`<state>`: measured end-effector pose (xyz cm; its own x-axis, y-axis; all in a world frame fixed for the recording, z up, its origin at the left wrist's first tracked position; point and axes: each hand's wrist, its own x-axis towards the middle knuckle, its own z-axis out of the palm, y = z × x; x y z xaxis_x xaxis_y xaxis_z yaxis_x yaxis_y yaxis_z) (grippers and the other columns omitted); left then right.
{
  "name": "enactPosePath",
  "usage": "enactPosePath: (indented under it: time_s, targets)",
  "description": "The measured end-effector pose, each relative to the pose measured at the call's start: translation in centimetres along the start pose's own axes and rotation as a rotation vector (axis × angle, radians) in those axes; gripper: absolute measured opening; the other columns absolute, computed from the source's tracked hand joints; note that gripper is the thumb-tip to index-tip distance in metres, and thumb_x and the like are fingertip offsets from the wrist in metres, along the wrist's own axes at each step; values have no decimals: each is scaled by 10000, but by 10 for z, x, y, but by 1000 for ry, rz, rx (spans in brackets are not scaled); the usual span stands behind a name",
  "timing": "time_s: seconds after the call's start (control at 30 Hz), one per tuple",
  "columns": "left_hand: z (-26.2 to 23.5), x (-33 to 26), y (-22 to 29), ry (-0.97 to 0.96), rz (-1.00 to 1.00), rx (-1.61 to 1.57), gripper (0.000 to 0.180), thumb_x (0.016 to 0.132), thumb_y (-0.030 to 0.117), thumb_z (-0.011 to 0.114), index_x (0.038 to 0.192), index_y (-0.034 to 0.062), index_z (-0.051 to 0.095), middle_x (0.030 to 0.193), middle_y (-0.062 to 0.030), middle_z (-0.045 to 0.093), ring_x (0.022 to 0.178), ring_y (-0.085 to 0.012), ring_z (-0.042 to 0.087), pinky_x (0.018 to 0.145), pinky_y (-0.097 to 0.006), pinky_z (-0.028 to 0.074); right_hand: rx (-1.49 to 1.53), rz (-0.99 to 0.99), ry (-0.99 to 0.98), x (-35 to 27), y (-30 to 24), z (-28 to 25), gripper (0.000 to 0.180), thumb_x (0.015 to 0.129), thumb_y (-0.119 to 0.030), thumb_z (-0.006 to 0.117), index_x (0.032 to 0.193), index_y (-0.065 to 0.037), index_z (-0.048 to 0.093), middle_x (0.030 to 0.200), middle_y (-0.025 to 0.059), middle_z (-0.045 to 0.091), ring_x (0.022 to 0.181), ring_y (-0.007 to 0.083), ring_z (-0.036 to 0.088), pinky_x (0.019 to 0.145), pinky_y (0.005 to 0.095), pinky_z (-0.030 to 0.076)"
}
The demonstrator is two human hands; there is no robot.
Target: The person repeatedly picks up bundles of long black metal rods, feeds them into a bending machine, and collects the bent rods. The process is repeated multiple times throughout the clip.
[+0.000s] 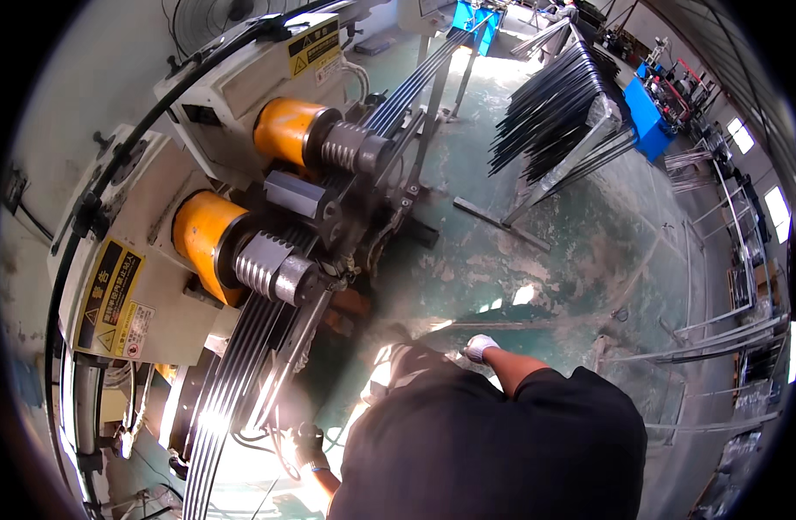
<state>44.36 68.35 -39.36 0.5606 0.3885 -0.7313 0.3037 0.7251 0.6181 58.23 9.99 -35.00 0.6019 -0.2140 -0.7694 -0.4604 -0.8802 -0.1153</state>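
Head view: ribbed steel rollers (272, 267), curved strips (233, 381).

Bending machine (155, 225): placed at the left, its two grooved rollers (272, 264) set on its right face — one behind the other.
Metal strips (233, 381): laid side by side through the rollers, run from the lower left up to the far middle.
Rack of rods (558, 108): stood on the floor (571, 251), behind and to the right of the machine.
Left hand (310, 446): placed just right of the strips, at the lower edge.
Right hand (479, 347): held over the floor, well right of the rollers.
Frames (727, 329): set along the far right.
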Motion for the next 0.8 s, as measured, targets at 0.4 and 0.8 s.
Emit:
enactPosePath:
  time_s: [0.4, 0.8]
  targets:
    - [137, -136, 163, 249, 659, 127, 327, 1069, 430, 624, 1186, 124, 610, 1013, -55, 711, 852, -275, 645, 805, -440, 563, 85, -340, 164, 73, -59, -50, 538, 951, -502, 654, 1046, 4, 811, 989, 264, 779, 917, 425, 762, 821, 502, 606]
    - [298, -271, 314, 194, 1395, 538, 466, 1018, 458, 700, 1244, 65, 591, 983, -63, 732, 849, -296, 680, 826, -442, 577, 160, -288, 135, 64, -25, -81, 534, 938, -498, 637, 1128, -28, 806, 1178, 253, 756, 1097, 440, 724, 975, 503, 561]
